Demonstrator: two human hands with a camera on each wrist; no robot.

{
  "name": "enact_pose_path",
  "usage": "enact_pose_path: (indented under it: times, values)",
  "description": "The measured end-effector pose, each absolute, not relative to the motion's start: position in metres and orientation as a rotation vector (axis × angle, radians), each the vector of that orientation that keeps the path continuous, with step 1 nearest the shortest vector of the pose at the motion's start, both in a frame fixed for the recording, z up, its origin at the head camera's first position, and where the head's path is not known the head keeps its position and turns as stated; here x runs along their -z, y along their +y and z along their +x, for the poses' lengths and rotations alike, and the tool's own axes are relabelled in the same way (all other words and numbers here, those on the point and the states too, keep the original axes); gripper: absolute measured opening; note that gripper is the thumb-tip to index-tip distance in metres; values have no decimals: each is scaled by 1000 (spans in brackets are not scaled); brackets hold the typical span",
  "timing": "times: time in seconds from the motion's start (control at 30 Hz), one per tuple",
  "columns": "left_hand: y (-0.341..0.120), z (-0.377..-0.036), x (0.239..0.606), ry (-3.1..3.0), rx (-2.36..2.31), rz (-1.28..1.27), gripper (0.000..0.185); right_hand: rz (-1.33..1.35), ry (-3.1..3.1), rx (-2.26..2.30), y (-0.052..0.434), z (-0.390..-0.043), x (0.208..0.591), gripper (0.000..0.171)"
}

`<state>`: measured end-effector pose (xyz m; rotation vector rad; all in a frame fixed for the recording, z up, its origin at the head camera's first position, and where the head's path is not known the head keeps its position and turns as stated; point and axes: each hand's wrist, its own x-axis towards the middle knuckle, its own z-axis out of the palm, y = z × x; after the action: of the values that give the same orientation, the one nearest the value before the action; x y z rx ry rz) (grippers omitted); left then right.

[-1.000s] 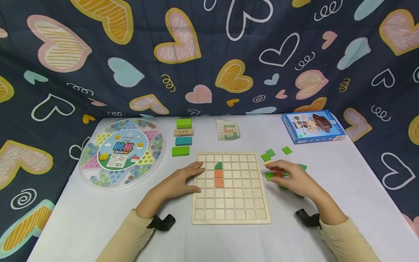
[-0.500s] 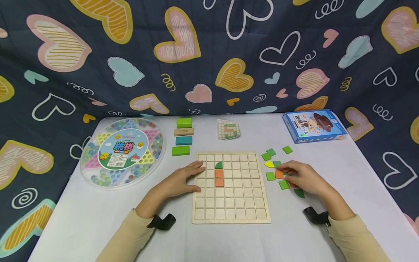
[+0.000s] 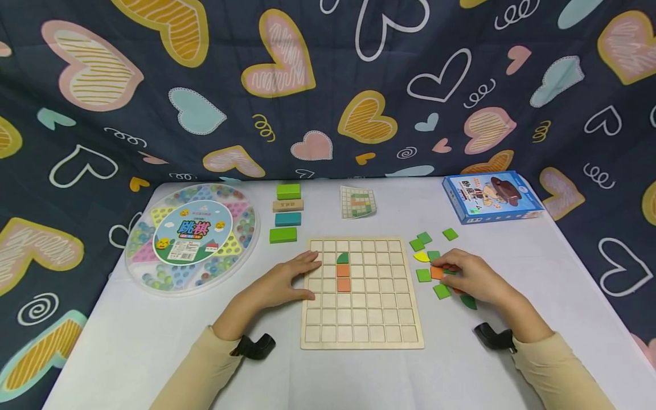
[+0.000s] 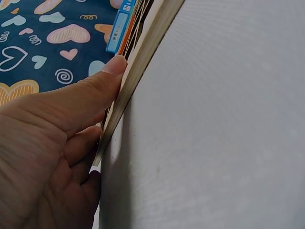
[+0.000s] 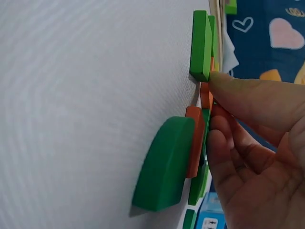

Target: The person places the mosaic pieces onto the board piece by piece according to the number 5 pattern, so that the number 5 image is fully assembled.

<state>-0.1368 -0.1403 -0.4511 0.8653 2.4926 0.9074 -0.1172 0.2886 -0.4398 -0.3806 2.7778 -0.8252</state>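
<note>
— Two hands on a white table (image 3: pixel 154 336), heart-patterned dark cloth (image 3: pixel 328 85) draped behind and down both sides. What lies on it?

— At the back, a round clear case of marbles (image 3: pixel 192 238), a column of four blocks (image 3: pixel 285 213) — green, wood, teal, green — a small pattern card (image 3: pixel 357 203) and a blue box (image 3: pixel 491 197). In the middle, the wooden grid board (image 3: pixel 361 292).

— How does the board lie?

— Flat, square, edges running with the table's edges. It holds a green quarter-round piece (image 3: pixel 342 258) with two orange squares (image 3: pixel 343 278) below it, a short column running toward the person.

— And the left hand (image 3: pixel 284 280)?

— Fingers straight and relaxed, resting against the board's left edge; in the left wrist view the thumb lies along that edge.

— The right hand (image 3: pixel 468 277)?

— Over the loose tiles (image 3: pixel 429 239) just right of the board, fingers bent down; fingertips touch an orange tile (image 3: pixel 437 273). Whether it is pinched I cannot tell. Around it lie green squares, a yellow curved piece (image 3: pixel 421 257) and a dark green curved piece (image 5: pixel 162 164) — thin, flat, matte.
</note>
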Motion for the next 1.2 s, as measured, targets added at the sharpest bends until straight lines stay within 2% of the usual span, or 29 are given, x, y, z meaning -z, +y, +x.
enact_pose_path:
  times: [0.77, 1.2]
  values:
    - [-139, -138, 450, 2498, -903, 856, 75, -459, 2832, 725, 284, -117, 434, 28]
    - [-139, -136, 448, 2511, -874, 856, 75, -712, 2793, 888, 235, -105, 417, 31]
